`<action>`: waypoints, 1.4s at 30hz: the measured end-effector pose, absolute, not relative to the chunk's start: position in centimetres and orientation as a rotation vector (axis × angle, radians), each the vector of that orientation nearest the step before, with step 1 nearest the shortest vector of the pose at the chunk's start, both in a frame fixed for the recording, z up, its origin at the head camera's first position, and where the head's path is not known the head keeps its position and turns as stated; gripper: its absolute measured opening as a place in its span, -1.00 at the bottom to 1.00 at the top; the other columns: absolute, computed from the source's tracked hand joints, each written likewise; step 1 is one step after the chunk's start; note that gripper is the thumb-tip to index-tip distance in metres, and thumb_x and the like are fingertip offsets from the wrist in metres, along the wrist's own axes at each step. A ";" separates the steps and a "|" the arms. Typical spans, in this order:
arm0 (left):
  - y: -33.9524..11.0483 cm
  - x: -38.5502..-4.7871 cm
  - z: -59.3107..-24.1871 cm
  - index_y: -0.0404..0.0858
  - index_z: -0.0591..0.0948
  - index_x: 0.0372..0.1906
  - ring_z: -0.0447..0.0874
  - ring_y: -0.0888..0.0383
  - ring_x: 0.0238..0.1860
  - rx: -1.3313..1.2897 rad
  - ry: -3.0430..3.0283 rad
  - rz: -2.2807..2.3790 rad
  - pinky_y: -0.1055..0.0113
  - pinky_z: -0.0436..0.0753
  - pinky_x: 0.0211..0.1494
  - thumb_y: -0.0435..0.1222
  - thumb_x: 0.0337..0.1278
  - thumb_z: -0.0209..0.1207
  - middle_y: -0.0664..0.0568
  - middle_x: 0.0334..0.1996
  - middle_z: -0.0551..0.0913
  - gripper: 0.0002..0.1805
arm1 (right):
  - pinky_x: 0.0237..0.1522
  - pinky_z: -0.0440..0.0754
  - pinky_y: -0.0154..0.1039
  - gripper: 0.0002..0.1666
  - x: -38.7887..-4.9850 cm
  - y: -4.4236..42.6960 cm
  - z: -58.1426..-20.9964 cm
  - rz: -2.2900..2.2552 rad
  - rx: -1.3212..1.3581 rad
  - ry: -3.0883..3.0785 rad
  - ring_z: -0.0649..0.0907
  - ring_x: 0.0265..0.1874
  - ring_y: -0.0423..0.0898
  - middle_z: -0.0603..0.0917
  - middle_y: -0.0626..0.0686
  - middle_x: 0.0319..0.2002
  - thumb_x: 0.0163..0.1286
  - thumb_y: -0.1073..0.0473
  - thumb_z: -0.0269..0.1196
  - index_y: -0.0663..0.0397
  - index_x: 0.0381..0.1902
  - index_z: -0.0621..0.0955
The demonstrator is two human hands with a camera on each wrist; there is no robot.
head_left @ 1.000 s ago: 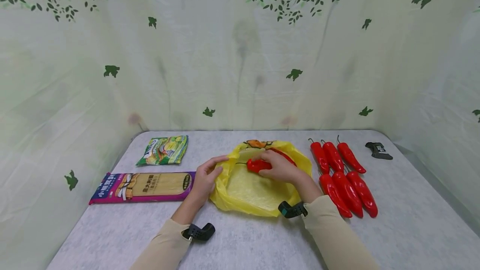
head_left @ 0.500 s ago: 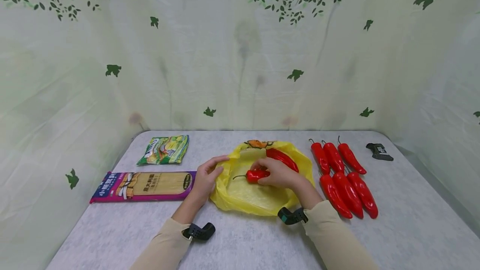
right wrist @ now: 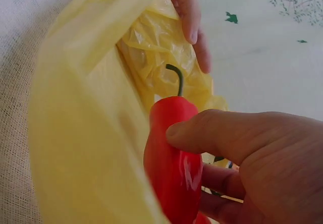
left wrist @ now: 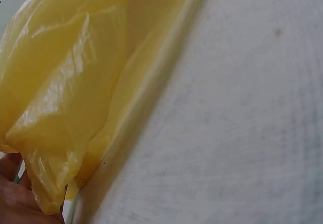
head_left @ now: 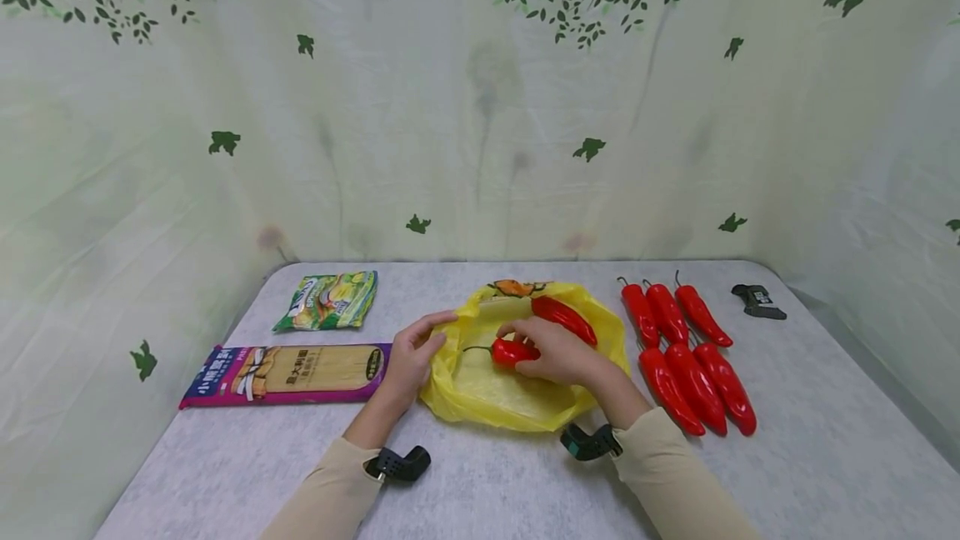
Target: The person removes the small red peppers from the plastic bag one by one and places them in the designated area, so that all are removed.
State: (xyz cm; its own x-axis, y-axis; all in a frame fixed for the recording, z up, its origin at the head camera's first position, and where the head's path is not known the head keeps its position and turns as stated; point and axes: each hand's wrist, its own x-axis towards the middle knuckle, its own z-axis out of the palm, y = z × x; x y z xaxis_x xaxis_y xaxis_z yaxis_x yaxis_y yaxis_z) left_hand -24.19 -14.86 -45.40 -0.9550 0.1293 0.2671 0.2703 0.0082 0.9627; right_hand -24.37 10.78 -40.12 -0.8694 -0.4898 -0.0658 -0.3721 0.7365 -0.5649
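Note:
A yellow plastic bag (head_left: 517, 411) lies with its mouth spread in the middle of the table. My left hand (head_left: 411, 357) grips its left rim; the left wrist view shows crumpled yellow plastic (left wrist: 65, 93) with fingers (left wrist: 20, 196) at the lower left. Inside the bag mouth, my right hand (head_left: 557, 348) pinches a red chili pepper (head_left: 512, 352), its stem pointing left. The right wrist view has the thumb (right wrist: 197, 130) on one side of this pepper (right wrist: 174, 153) and fingers on the other. Another red chili pepper (head_left: 566, 319) lies in the bag behind the right hand.
Several red peppers (head_left: 693, 386) lie in two rows right of the bag. A small black object (head_left: 757, 302) sits beyond them. At the left are a purple noodle pack (head_left: 300, 373) and a green snack packet (head_left: 330, 301). A printed curtain (head_left: 480, 107) hangs behind the table.
My right hand has drawn the held pepper slightly nearer and to the left inside the bag, uncovering more of the other pepper behind it. The left hand stays on the bag's rim.

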 end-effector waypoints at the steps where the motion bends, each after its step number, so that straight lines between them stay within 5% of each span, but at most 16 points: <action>1: -14.9 -24.2 -45.4 -0.40 0.58 0.21 0.45 0.11 0.37 -0.431 -2.153 -2.100 0.59 0.40 0.32 -0.40 0.40 0.06 -0.23 0.28 0.57 -0.64 | 0.08 0.67 -0.11 -0.45 -24.2 10.8 -40.0 -0.825 -0.692 2.736 0.57 -0.01 -0.12 0.63 -0.13 0.01 0.26 0.12 0.41 -0.32 0.19 0.55; 11: -14.8 -24.2 -45.2 -0.42 0.57 0.20 0.48 0.33 0.28 -0.442 -2.137 -2.111 0.60 0.39 0.32 -0.42 0.39 0.05 -0.26 0.28 0.56 -0.64 | 0.11 0.66 -0.05 -0.38 -23.0 11.5 -39.0 -0.928 -0.759 2.790 0.56 0.05 -0.11 0.59 -0.10 0.06 0.28 0.16 0.38 -0.37 0.27 0.50; 30: -14.9 -24.0 -44.9 -0.40 0.57 0.21 0.43 0.19 0.36 -0.411 -2.181 -2.105 0.60 0.39 0.32 -0.42 0.40 0.04 -0.21 0.30 0.55 -0.64 | 0.04 0.71 -0.01 -0.37 -21.9 13.3 -35.9 -1.255 -0.940 2.826 0.54 0.15 0.03 0.51 0.05 0.23 0.36 0.26 0.28 -0.25 0.34 0.44; 42: -14.8 -24.0 -45.2 -0.42 0.57 0.20 0.47 0.32 0.29 -0.421 -2.162 -2.104 0.61 0.41 0.31 -0.43 0.39 0.03 -0.24 0.29 0.56 -0.65 | 0.04 0.72 0.04 -0.26 -21.8 15.6 -34.2 -1.371 -0.839 2.891 0.53 0.19 0.02 0.49 0.02 0.28 0.26 0.23 0.38 -0.21 0.36 0.41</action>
State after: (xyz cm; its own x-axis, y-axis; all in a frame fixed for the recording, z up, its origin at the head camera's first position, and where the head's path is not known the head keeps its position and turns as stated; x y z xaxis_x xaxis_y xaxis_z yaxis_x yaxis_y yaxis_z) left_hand -23.98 -14.78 -45.23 -0.9574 0.1296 0.2580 0.2615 0.0098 0.9652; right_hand -21.83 15.56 -34.20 -0.8584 -0.3722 0.3531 -0.5089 0.5309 -0.6776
